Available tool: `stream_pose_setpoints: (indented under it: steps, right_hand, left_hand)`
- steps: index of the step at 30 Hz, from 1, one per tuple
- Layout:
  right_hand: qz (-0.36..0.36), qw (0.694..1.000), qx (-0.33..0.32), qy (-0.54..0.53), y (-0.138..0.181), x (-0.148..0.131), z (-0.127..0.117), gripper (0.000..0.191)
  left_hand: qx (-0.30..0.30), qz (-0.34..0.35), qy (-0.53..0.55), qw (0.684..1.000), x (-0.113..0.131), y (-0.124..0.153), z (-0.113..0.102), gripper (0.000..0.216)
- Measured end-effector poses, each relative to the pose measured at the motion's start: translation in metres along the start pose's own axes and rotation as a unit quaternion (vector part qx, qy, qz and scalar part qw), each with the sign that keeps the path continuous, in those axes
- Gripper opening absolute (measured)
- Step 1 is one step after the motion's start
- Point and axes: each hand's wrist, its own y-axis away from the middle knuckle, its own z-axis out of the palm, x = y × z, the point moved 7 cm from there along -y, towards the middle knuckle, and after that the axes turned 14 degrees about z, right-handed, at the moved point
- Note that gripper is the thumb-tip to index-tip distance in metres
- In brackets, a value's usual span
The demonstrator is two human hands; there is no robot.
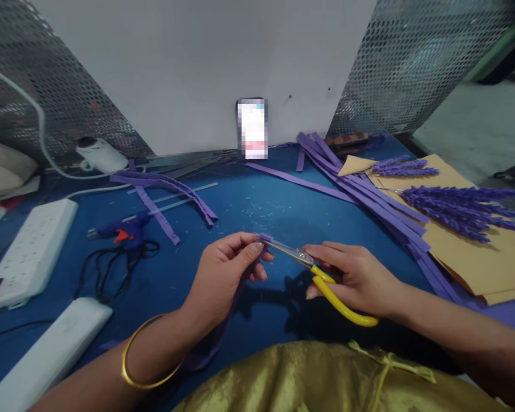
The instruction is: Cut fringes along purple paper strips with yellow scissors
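My left hand (pixel 225 272) pinches the end of a purple paper strip (pixel 264 239) between thumb and fingers; the strip hangs down under the hand toward my lap. My right hand (pixel 354 277) grips yellow-handled scissors (pixel 326 280), whose metal blades (pixel 285 250) point left and close on the strip's end. Both hands hover above a blue table (pixel 249 206).
Loose purple strips (pixel 167 197) lie at the left, and a long bundle of strips (pixel 369 200) at the right. Finished purple paper sprigs (pixel 459 209) rest on brown sheets (pixel 489 257). A blue glue gun (pixel 126 229), white power strips (pixel 30 252) and a propped phone (pixel 252 129) stand around.
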Motion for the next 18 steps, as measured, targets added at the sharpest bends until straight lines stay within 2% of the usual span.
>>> stream_pose_setpoints:
  steps: [5, 18]
  right_hand:
    - [-0.01, 1.0, 0.013, 0.004, -0.0003, 0.0005, 0.0005, 0.053]
    - [0.021, 0.997, -0.024, -0.063, -0.0016, 0.0048, 0.0027, 0.051]
  left_hand:
    - [0.002, -0.005, 0.01, 1.0, -0.0009, -0.0004, 0.0002, 0.009]
    - [-0.001, -0.033, 0.033, 0.999, 0.0011, -0.0009, 0.0015, 0.013]
